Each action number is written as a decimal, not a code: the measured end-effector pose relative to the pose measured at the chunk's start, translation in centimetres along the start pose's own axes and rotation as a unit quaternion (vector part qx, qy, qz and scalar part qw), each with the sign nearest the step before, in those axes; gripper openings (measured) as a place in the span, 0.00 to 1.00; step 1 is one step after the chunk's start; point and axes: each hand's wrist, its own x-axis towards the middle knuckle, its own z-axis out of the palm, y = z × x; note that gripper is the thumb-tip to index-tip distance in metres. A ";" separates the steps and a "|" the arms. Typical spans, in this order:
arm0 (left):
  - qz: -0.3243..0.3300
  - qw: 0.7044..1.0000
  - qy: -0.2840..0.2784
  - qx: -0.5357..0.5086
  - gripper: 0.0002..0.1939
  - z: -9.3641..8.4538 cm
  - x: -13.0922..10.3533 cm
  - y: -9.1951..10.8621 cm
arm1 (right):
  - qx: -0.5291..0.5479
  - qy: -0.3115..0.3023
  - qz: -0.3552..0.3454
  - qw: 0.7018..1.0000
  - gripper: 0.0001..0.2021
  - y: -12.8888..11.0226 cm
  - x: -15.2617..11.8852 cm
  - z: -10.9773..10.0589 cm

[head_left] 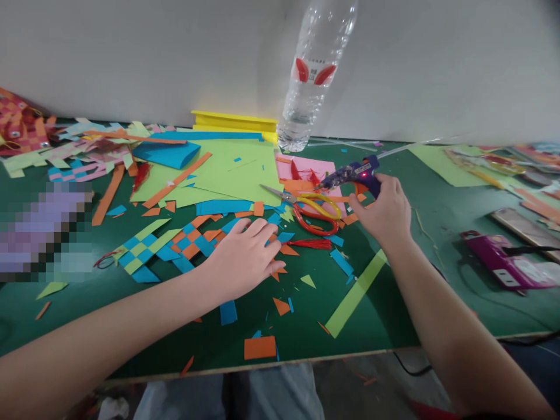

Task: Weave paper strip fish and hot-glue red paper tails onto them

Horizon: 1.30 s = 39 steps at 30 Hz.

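My right hand (387, 213) has its fingers round the handle of a dark blue glue gun (350, 174), whose small red light is lit and whose nozzle points left. My left hand (245, 256) rests palm down, fingers spread, over orange and blue paper pieces. Left of it lie woven paper shapes, one green and blue (142, 251), another orange and blue (190, 242). Scissors (312, 211) with red and yellow handles lie between my hands, blades toward the upper left. A red tassel (310, 244) is just right of my left fingertips.
A water bottle (312, 73) stands at the back by a yellow strip (234, 122). Green sheets (236, 169) lie before it. A purple power strip (507, 262) with a black cable is at right; a blurred-out flat object (44, 227) is at left. Paper scraps litter the green table (306, 326).
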 end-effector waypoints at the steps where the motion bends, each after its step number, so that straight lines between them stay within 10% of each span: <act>1: 0.000 1.000 -0.002 0.000 0.20 0.0 0.0 0.0 | 0.001 -0.002 0.001 1.000 0.27 0.0 0.0 0.0; 39: -0.030 0.996 0.078 0.008 0.12 -0.2 0.5 0.2 | 0.014 0.012 -0.019 1.000 0.27 0.7 0.1 0.5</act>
